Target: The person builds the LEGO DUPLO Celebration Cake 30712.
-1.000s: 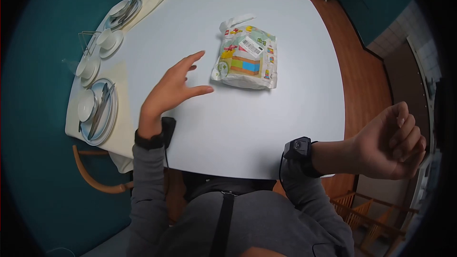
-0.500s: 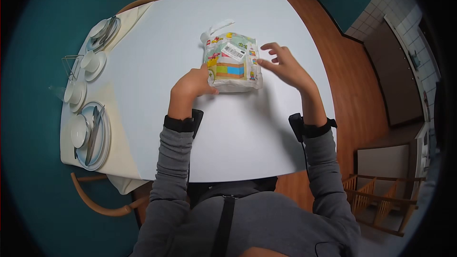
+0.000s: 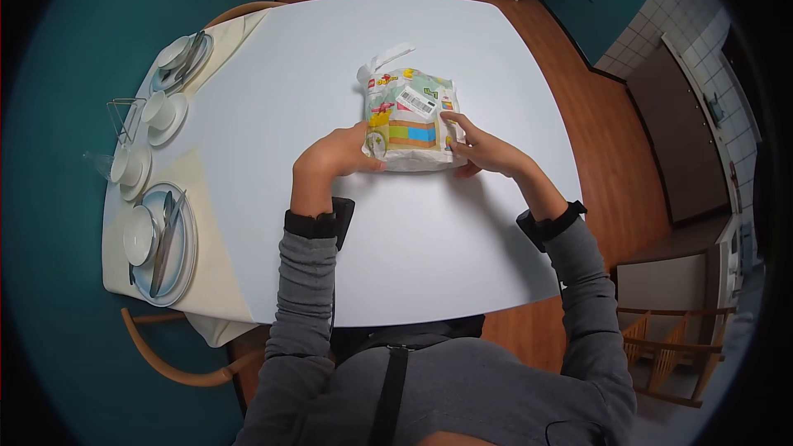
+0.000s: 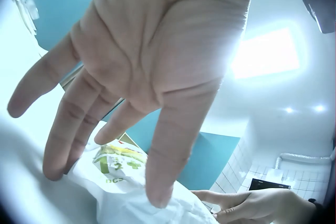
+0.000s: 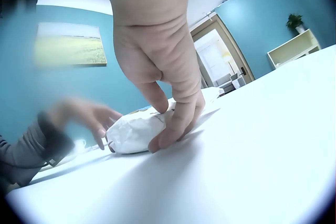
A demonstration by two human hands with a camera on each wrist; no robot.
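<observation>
A white printed bag of toy bricks (image 3: 410,134) lies on the white table (image 3: 421,239), a barcode label on its upper face and a torn-looking strip at its far left corner. My left hand (image 3: 332,153) is at its near left corner. In the left wrist view those fingers are spread and fairly straight, with the thumb beside the bag's white plastic (image 4: 131,203). My right hand (image 3: 489,153) grips the near right edge. In the right wrist view its thumb lies on top and its curled fingers (image 5: 176,129) reach down the side.
On the table's left side, a cream cloth (image 3: 211,260) bears plates (image 3: 188,256), a bowl (image 3: 139,235) and cutlery. Cups (image 3: 157,111) on saucers and a wire rack (image 3: 124,116) stand farther back. Chairs (image 3: 178,376) surround the table.
My right hand has swung in from beyond the table's right side to the bag's right edge. My left hand has moved from beside the bag to its near left corner.
</observation>
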